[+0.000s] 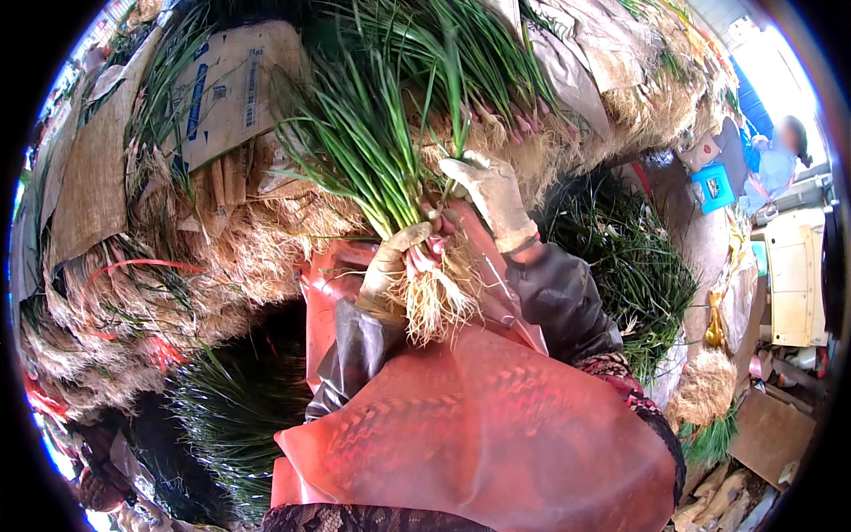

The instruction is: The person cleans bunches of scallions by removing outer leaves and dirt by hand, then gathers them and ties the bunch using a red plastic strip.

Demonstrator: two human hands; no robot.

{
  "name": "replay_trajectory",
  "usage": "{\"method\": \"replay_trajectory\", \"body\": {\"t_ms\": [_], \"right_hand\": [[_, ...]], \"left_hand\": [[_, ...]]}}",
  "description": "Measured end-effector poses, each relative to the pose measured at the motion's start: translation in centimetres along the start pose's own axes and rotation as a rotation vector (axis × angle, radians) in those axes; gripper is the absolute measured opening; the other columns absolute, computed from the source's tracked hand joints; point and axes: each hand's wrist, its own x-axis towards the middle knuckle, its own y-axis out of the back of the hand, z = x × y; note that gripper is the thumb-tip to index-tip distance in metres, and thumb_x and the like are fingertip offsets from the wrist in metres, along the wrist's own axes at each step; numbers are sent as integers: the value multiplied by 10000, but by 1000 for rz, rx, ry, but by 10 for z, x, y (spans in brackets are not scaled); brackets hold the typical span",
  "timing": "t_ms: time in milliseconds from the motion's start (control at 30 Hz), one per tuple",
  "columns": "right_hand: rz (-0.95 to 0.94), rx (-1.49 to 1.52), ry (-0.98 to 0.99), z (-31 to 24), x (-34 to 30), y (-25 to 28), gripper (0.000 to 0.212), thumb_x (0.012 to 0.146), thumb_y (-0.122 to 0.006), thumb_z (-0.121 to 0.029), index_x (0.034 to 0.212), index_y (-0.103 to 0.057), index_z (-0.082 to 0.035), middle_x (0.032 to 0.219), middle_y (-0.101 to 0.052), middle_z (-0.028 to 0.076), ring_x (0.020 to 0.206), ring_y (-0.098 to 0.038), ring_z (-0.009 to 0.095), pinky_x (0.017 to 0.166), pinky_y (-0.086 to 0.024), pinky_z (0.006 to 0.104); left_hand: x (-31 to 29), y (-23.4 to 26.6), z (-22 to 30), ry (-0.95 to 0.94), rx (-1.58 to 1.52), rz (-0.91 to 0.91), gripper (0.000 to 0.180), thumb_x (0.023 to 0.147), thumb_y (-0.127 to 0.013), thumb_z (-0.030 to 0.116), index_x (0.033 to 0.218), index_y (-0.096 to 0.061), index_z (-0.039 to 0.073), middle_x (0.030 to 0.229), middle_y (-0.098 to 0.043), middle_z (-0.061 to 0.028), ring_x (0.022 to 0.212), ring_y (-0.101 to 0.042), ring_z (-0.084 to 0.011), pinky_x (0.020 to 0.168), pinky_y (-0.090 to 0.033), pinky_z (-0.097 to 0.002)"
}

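Observation:
A bunch of spring onions [383, 182] stands upright in front of my chest, green leaves up, reddish bulbs and pale roots [434, 301] hanging down. My left hand [396, 255], in a soiled glove, is wrapped round the bunch just above its bulbs. To the right, my right hand [489, 197], gloved in off-white, has its fingers closed on a separate green stalk beside the bunch. The lower end of that stalk is partly hidden by the thumb. Both forearms wear dark sleeves, and an orange-red apron [479, 408] covers my front.
A long heap of spring onions [510, 115], roots facing me, runs across the far side. Cardboard [235, 89] and cloth lie over it. Dark green leaf piles [620, 266] flank me. A person [780, 164] is at the far right, near a cream-coloured box [795, 275].

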Motion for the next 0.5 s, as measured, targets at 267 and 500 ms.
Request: {"method": "replay_trajectory", "body": {"t_ms": [267,500], "right_hand": [[-497,308,-217,-2,10,21,427,944,-483,-233,1269,-493,44,682,-438,-49,609,-392,47,544,-384,201],[-362,-660,515,-6,16,3,142,852,-596,-150,960,-684,-126,773,-633,10,644,-598,104,550,-439,250]], "left_hand": [[-7,3,9,56,-71,-243,300,817,-636,97,1079,-551,-23,1125,-531,-198,858,-566,-178,762,-488,-235],[-19,-4,18,-38,34,-118,327,819,-644,118,1088,-516,-17,1085,-566,-177,808,-594,-181,800,-522,-289]]}}
